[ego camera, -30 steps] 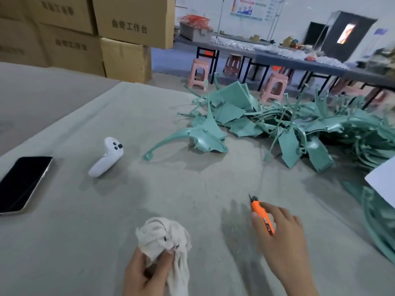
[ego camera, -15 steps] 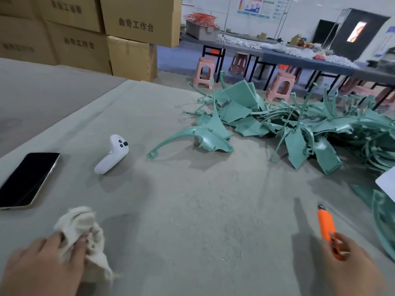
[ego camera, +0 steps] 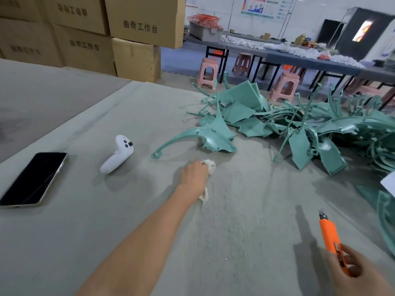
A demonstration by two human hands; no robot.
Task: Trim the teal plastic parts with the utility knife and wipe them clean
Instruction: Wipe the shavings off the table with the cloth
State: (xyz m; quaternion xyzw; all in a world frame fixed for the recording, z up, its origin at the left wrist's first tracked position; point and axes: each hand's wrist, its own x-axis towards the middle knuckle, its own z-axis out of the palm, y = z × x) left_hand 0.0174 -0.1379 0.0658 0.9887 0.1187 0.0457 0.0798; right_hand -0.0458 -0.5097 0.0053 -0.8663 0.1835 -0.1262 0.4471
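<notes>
A heap of teal plastic parts (ego camera: pixel 299 129) lies across the far right of the grey table. One curved teal part (ego camera: pixel 205 139) sits apart at the heap's near left edge. My left hand (ego camera: pixel 193 175) is stretched out just short of that part and grips a crumpled white cloth (ego camera: pixel 209 166). Low at the right, my right hand (ego camera: pixel 354 274) holds an orange utility knife (ego camera: pixel 330 238) with its tip pointing away from me.
A white game controller (ego camera: pixel 117 153) and a black phone (ego camera: pixel 33 178) lie on the left of the table (ego camera: pixel 128 221). More teal parts (ego camera: pixel 384 216) and a white sheet (ego camera: pixel 390 181) sit at the right edge. Cardboard boxes (ego camera: pixel 136 37) stand behind, with pink stools (ego camera: pixel 207 75) beyond.
My left hand has swung from the near left forward to the loose curved teal part, carrying the cloth. The right hand with the knife has stayed low at the right.
</notes>
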